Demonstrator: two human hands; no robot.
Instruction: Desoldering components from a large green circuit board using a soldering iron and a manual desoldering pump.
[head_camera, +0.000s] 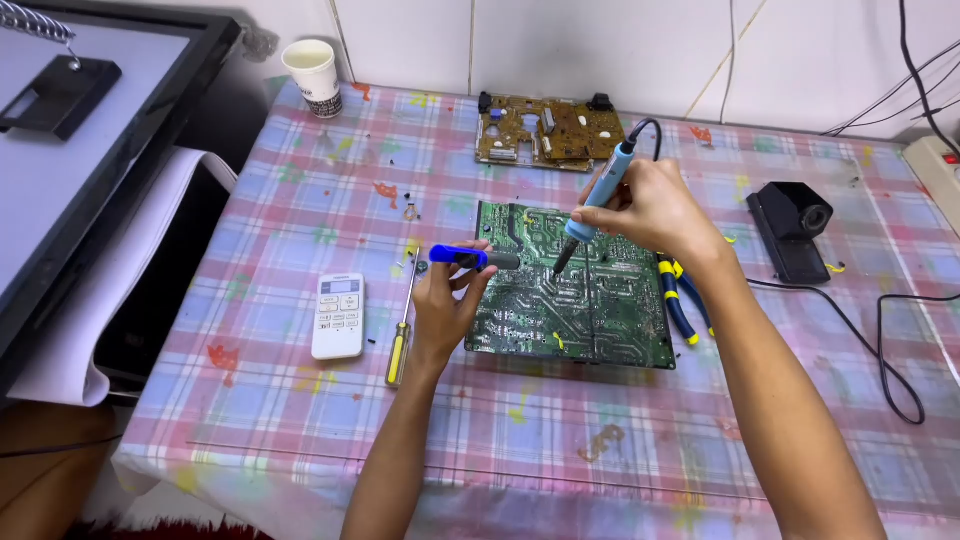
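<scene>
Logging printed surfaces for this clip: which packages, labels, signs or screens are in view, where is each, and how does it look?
Remote control: left of the green circuit board, white slim rectangle with a small pale display and rows of buttons.
Paper cup: far left corner of the table, white with dark print near its base.
Flat panel: far left, black frame, pale grey face, unlit.
No packages or signs.

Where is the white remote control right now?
In the head view, the white remote control lies flat on the checked tablecloth, left of the green circuit board. A yellow-handled screwdriver lies just to its right, beside the left hand.
</scene>
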